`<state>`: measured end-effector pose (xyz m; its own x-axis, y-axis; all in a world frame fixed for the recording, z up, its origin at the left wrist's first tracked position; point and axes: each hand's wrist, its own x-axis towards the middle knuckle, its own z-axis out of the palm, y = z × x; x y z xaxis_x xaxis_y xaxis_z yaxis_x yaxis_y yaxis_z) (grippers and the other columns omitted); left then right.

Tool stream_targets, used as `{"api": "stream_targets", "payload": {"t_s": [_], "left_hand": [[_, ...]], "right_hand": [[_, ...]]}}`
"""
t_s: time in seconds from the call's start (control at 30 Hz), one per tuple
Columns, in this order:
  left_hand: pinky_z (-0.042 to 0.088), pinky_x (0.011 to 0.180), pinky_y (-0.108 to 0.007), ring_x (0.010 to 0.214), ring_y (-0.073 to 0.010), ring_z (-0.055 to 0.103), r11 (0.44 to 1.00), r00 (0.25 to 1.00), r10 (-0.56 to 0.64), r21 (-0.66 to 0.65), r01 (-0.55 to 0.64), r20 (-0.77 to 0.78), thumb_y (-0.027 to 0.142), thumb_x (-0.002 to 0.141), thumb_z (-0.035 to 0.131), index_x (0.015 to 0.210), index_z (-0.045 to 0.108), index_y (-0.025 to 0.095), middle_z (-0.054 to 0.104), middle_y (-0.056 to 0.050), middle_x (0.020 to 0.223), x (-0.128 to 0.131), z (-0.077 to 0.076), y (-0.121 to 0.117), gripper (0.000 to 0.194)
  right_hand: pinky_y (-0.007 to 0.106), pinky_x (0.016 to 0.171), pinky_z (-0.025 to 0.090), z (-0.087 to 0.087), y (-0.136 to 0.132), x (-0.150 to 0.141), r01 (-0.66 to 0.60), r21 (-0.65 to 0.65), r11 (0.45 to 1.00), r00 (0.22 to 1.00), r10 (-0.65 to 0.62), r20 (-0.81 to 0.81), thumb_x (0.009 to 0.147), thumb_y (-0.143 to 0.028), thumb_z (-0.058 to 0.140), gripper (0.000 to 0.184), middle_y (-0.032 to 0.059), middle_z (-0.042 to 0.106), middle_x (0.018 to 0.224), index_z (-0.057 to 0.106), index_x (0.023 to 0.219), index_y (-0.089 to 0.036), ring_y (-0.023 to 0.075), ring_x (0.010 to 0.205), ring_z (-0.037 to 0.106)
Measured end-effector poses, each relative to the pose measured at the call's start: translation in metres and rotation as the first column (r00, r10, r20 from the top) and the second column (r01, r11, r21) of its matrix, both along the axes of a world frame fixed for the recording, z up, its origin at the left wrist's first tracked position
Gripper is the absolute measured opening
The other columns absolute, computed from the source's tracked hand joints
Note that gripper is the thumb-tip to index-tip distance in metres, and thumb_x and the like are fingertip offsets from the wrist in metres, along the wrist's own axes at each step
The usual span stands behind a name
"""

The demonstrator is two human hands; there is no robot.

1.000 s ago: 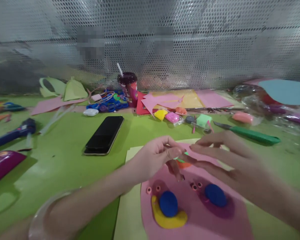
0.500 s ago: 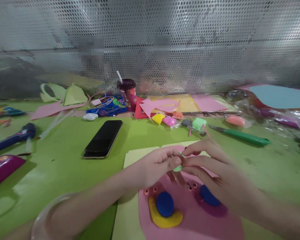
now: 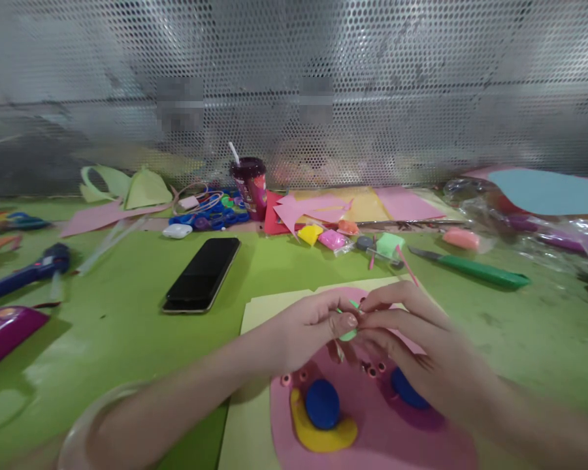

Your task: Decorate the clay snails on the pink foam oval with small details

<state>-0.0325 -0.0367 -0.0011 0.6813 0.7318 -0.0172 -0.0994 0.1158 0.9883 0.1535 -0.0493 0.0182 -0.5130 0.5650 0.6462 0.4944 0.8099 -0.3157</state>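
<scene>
My left hand (image 3: pixel 306 326) pinches a small light-green piece of modelling clay (image 3: pixel 347 335) between thumb and fingers. The fingertips of my right hand (image 3: pixel 424 329) are closed against the same piece from the other side; its full shape is hidden. Below both hands lies a rounded pink sheet (image 3: pixel 392 437). A blue disc (image 3: pixel 322 405) rests on a curved yellow clay piece (image 3: pixel 323 442) there. Another blue disc (image 3: pixel 408 390), on a purple piece (image 3: pixel 421 416), is partly covered by my right hand. Small ring-like dots (image 3: pixel 372 372) sit nearby.
Pale yellow paper (image 3: pixel 247 405) lies under the pink sheet. A phone (image 3: pixel 203 274) lies left, a green craft knife (image 3: pixel 485 271) right. Clay lumps (image 3: pixel 333 239), a lidded cup (image 3: pixel 251 189) and a glue gun (image 3: pixel 29 271) are farther off. A perforated metal panel (image 3: pixel 372 85) stands behind.
Both hands stay together over the pink sheet, with only slight finger movement around the green clay. A thin pink stick behind my right hand shows more of its length.
</scene>
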Motion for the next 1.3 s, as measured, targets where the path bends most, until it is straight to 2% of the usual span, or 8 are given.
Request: {"api": "stream_targets", "payload": {"t_s": [0.23,0.6,0.8,1.07,1.3], "left_hand": [[0.046,0.065,-0.023,0.067,-0.0111,0.059,0.999,1.0,0.019,-0.027,-0.02,-0.017,0.053,0.081,0.054,0.09,0.054,0.016,0.061,-0.002,0.077,-0.004,0.002,0.002,0.038],[0.047,0.065,-0.025,0.064,-0.0125,0.059,0.998,1.0,0.017,-0.057,-0.017,0.0,0.055,0.079,0.055,0.084,0.051,0.016,0.062,-0.003,0.072,-0.002,0.004,0.001,0.04],[0.046,0.064,-0.025,0.063,-0.0126,0.058,0.995,0.999,0.03,-0.099,-0.029,0.014,0.055,0.076,0.059,0.079,0.051,0.016,0.06,-0.001,0.065,0.001,0.006,0.0,0.04],[0.046,0.064,-0.024,0.065,-0.0123,0.059,0.995,1.0,0.014,-0.103,-0.012,0.01,0.052,0.081,0.056,0.08,0.05,0.016,0.063,-0.003,0.068,-0.002,0.007,-0.002,0.036],[0.046,0.066,-0.024,0.067,-0.0118,0.059,0.992,0.997,0.056,-0.108,-0.061,-0.049,0.049,0.081,0.057,0.083,0.054,0.016,0.063,-0.003,0.075,-0.001,0.007,-0.004,0.034]], "right_hand": [[0.026,0.073,0.054,0.001,0.002,0.002,0.063,-0.001,0.998,0.998,-0.063,0.002,0.084,-0.015,0.051,0.011,0.0049,0.059,0.09,0.06,0.086,-0.022,0.0144,0.085,0.061],[0.024,0.071,0.055,-0.002,0.004,0.003,-0.023,0.014,1.0,1.0,0.023,0.0,0.083,-0.014,0.053,0.012,0.0048,0.06,0.091,0.061,0.089,-0.021,0.0128,0.083,0.062],[0.023,0.07,0.054,-0.004,0.005,0.004,-0.055,0.085,0.995,0.998,0.056,-0.001,0.085,-0.014,0.053,0.01,0.0051,0.059,0.088,0.059,0.089,-0.02,0.0119,0.081,0.061],[0.023,0.072,0.054,-0.005,0.008,0.009,-0.037,0.12,0.992,0.999,0.033,0.039,0.085,-0.015,0.054,0.009,0.0046,0.06,0.087,0.057,0.091,-0.02,0.0121,0.082,0.061],[0.021,0.069,0.055,-0.005,0.01,0.009,-0.096,0.111,0.989,0.994,0.089,0.065,0.088,-0.018,0.05,0.006,0.0045,0.062,0.084,0.056,0.089,-0.02,0.0119,0.08,0.063]]}}
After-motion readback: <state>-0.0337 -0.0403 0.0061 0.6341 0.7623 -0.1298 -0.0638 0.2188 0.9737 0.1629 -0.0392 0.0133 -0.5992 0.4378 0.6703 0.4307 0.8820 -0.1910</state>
